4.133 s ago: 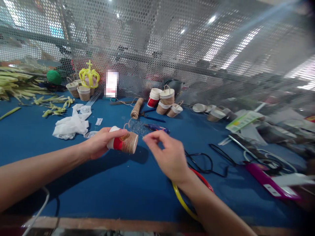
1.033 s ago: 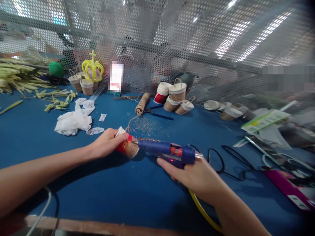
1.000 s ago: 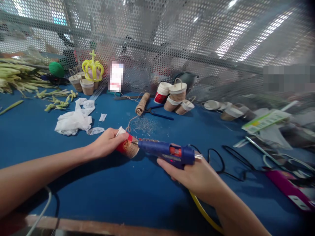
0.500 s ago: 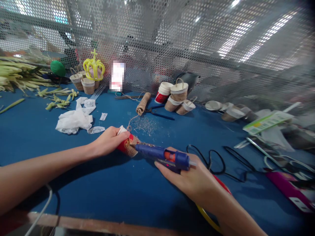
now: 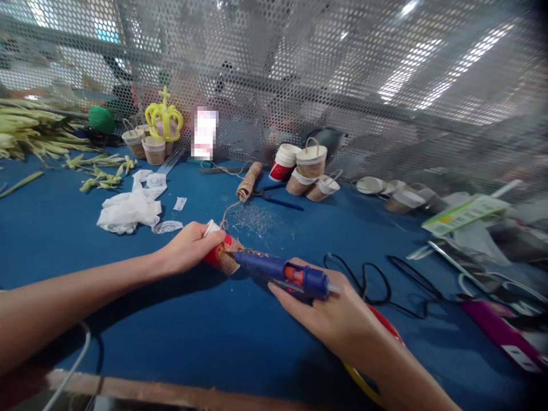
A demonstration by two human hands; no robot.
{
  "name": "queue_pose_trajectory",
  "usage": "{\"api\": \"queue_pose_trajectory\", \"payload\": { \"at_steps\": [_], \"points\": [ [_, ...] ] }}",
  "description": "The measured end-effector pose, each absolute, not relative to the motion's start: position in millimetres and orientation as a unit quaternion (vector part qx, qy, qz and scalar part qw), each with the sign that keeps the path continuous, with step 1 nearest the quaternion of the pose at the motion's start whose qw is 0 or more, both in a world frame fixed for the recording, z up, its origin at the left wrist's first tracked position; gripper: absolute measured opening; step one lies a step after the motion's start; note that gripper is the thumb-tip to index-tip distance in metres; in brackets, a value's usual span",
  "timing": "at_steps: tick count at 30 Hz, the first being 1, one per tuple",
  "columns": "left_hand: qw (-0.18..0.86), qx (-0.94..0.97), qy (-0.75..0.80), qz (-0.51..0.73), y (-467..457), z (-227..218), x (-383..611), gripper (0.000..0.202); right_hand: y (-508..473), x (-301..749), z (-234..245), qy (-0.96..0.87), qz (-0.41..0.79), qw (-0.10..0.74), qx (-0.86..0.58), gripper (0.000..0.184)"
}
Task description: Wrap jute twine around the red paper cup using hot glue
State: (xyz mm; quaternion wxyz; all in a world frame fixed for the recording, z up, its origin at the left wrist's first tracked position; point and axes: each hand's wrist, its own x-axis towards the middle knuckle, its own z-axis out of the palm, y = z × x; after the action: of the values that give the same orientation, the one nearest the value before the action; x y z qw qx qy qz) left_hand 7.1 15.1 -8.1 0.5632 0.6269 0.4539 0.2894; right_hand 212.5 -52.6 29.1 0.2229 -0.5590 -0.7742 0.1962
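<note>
My left hand (image 5: 186,249) is closed round a red and white paper cup (image 5: 220,255) lying on its side, partly wound with brown twine. My right hand (image 5: 331,317) grips a blue hot glue gun (image 5: 285,272) with an orange trigger part. Its nozzle touches the twine-covered side of the cup. A strand of twine runs from the cup back to a twine spool (image 5: 248,181) farther up the blue table (image 5: 192,337).
Twine-wrapped cups (image 5: 310,165) stand at the back by a perforated metal screen (image 5: 299,68). White crumpled plastic (image 5: 126,208) lies left, green stalks (image 5: 34,140) far left. Black cable (image 5: 377,279), a pink object (image 5: 500,334) and papers crowd the right. A yellow crown (image 5: 163,120) sits behind.
Four seconds ago my right hand was empty; it now holds the glue gun. Over the last second the gun has shifted slightly left and tilted, nozzle staying at the cup.
</note>
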Motion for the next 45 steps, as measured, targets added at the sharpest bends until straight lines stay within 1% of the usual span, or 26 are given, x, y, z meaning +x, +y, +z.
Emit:
{"api": "queue_pose_trajectory", "payload": {
  "at_steps": [3, 9, 14, 23, 30, 36, 41, 45],
  "points": [
    [0.570, 0.620, 0.456, 0.290, 15, -9, 8, 0.038, -52, 214, 29, -0.783, 0.194, 0.214, -0.551, 0.019],
    [0.562, 0.628, 0.449, 0.297, 15, -10, 8, 0.035, -52, 216, 28, -0.772, 0.198, 0.214, -0.565, 0.014],
    [0.573, 0.636, 0.417, 0.303, 13, -13, 4, 0.035, -53, 214, 31, -0.779, 0.192, 0.213, -0.557, 0.016],
    [0.522, 0.672, 0.432, 0.298, 10, -14, 3, 0.042, -47, 212, 39, -0.759, 0.206, 0.231, -0.573, 0.011],
    [0.528, 0.685, 0.409, 0.291, 10, -13, 2, 0.041, -49, 212, 47, -0.771, 0.231, 0.205, -0.556, 0.010],
    [0.474, 0.718, 0.420, 0.288, 8, -14, 3, 0.045, -48, 215, 40, -0.754, 0.227, 0.226, -0.574, 0.021],
    [0.503, 0.720, 0.385, 0.283, 8, -14, 2, 0.042, -49, 214, 42, -0.758, 0.252, 0.235, -0.554, 0.017],
    [0.462, 0.742, 0.395, 0.283, 9, -17, 0, 0.044, -46, 216, 42, -0.752, 0.249, 0.222, -0.569, 0.021]
  ]
}}
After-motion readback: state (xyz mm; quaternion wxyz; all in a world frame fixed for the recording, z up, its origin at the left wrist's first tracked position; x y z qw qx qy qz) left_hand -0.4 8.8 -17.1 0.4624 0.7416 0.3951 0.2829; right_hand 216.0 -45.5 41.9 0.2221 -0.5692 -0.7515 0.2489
